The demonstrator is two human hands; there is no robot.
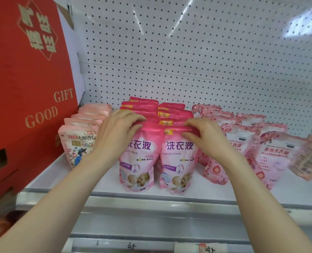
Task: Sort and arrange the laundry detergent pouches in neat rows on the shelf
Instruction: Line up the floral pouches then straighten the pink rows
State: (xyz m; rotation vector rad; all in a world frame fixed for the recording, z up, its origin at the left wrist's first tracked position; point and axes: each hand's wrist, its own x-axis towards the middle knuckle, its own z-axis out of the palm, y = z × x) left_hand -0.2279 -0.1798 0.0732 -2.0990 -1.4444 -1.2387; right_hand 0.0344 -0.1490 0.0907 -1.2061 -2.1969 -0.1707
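Head view: at the front edge of the shelf (106, 187), the left hand (118, 132) curls its fingers over the left pink pouch (138, 161); the right hand (204, 136) pinches the top of the right pink pouch (179, 161).

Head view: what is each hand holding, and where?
Left hand grips the top edge of the left front pink pouch; right hand grips the top edge of the right front pink pouch.

This looks like a shop aisle. A white metal shelf (261, 190) is backed by a perforated pegboard panel (188, 52) and stocked with many identical pink laundry detergent pouches (179, 161) standing in files. A pale pouch (78, 148) bears a price sticker (90, 133). The front rail (151, 245) carries what seem to be price labels, too blurred to read. A red "GOOD GIFT" box (24, 88) stands alongside.
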